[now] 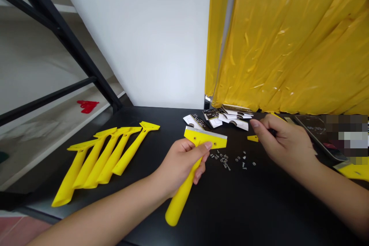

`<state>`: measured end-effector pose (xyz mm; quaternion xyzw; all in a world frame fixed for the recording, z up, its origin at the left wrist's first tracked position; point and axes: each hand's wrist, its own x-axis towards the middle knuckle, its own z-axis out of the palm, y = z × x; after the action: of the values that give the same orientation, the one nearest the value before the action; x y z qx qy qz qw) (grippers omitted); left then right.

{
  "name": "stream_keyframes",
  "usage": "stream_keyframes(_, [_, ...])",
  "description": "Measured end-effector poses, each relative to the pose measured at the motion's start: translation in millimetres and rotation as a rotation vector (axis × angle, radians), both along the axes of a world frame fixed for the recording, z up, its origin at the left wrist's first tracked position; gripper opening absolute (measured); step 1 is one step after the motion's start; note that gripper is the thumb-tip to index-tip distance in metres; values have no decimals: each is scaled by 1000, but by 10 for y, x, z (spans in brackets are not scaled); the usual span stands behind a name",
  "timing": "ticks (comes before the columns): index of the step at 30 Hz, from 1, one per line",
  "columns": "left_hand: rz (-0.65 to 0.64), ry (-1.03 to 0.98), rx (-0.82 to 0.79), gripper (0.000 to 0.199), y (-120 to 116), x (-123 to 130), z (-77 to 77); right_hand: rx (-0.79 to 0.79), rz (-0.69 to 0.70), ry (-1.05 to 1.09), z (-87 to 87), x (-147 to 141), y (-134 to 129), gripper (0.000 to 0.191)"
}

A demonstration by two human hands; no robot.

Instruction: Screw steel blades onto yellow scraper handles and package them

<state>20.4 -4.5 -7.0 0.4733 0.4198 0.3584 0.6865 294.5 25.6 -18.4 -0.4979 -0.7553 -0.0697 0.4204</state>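
Observation:
My left hand (187, 165) is closed around a yellow scraper (181, 196), the thumb pressed just below its head. The scraper's head points away from me, with a metal blade (198, 131) along its far edge and two small holes in its face. To the right, my right hand (284, 140) hovers over the table with its fingers curled in; what they hold, if anything, is hidden. A small yellow plate (253, 138) lies just left of that hand's thumb. Between the hands, several small screws and nuts (224, 160) are scattered.
Several yellow scraper handles (106, 153) lie in a row on the black table (230, 207) at left. Printed cards (236, 119) are piled at the back. Another yellow piece (353, 170) lies far right. A white panel (150, 38) and yellow wrapping (294, 42) stand behind.

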Motion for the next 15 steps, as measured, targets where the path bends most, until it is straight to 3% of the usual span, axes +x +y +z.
stream_keyframes(15, [8,5,-4,43,-6,5,-1,-1,-1,19,2,0,-12,42])
